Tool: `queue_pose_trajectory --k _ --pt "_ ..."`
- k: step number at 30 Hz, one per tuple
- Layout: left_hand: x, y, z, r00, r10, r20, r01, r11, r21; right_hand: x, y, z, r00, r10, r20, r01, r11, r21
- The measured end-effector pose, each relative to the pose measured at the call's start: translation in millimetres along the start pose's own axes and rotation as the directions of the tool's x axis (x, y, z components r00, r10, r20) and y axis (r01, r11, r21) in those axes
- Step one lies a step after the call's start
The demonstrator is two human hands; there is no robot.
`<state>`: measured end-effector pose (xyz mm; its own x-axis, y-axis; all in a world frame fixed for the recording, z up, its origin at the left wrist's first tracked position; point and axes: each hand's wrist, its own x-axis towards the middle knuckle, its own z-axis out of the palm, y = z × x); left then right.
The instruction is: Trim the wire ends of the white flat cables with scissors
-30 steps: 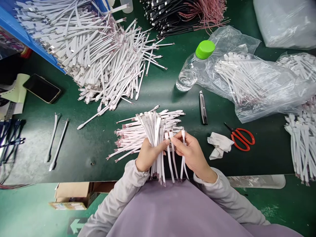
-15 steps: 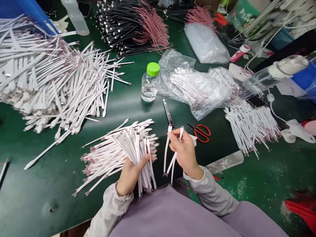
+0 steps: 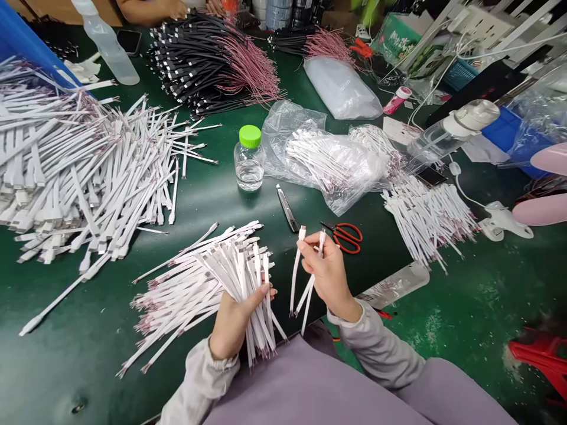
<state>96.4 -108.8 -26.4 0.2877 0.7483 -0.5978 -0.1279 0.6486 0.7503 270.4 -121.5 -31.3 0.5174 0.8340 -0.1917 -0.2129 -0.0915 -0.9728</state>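
The white cables (image 3: 241, 268) in the person's grip were on the near side of the green-capped bottle (image 3: 249, 168), held at the edge of the table (image 3: 212, 177). The left hand (image 3: 237, 319), almost directly below the bottle, was closed around a thick fanned bundle, flat connectors up and bare wire ends down. The right hand (image 3: 328, 271), to the near right of the bottle, pinched a few more cables between thumb and fingers, with 2 connectors showing above and 3 wire ends hanging below. Beside and behind the bundle, to the near left of the bottle, lay a loose pile (image 3: 177, 295) of similar cables. Just to the near right of the bottle sat a utility knife (image 3: 287, 208), and farther along that way, scissors (image 3: 348, 238) with red handles. Right of the bottle, a clear plastic bag (image 3: 349, 171) held more white cables, and well beyond it a flat batch (image 3: 429, 218) was spread out. A large heap (image 3: 101, 165) of white cables lay left of the bottle, while black cables (image 3: 190, 59) with pink wires were stacked behind it. Farthest beyond the bottle, a co-worker's arm (image 3: 148, 9) rested near that stack.
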Motion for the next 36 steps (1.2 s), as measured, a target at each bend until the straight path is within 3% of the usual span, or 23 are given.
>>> queue_pose_trajectory --k 5,8,13,17,24,36 --pt "5 0 3 0.995 0.104 0.005 -0.104 0.994 0.021 -2 -1 5 0.997 0.038 0.063 -0.04 0.999 0.036" --pt "9 -2 4 0.982 0.187 -0.009 -0.186 0.98 0.069 -3 -2 11 0.98 0.137 0.142 -0.153 0.981 0.116" --pt "14 -5 4 0.956 0.292 -0.003 -0.288 0.944 0.162 -4 6 20 0.868 0.352 0.351 -0.435 0.88 0.192" --pt "16 -7 1 0.944 0.331 -0.009 -0.32 0.92 0.227 -11 17 21 0.825 0.401 0.398 -0.49 0.858 0.152" --pt "18 -8 -2 0.937 0.349 -0.004 -0.331 0.893 0.305 -20 23 19 0.92 0.281 0.272 -0.315 0.945 0.091" --pt "16 -4 1 0.931 0.365 0.002 -0.341 0.87 0.356 -16 19 22 0.899 0.356 0.254 -0.394 0.912 0.118"
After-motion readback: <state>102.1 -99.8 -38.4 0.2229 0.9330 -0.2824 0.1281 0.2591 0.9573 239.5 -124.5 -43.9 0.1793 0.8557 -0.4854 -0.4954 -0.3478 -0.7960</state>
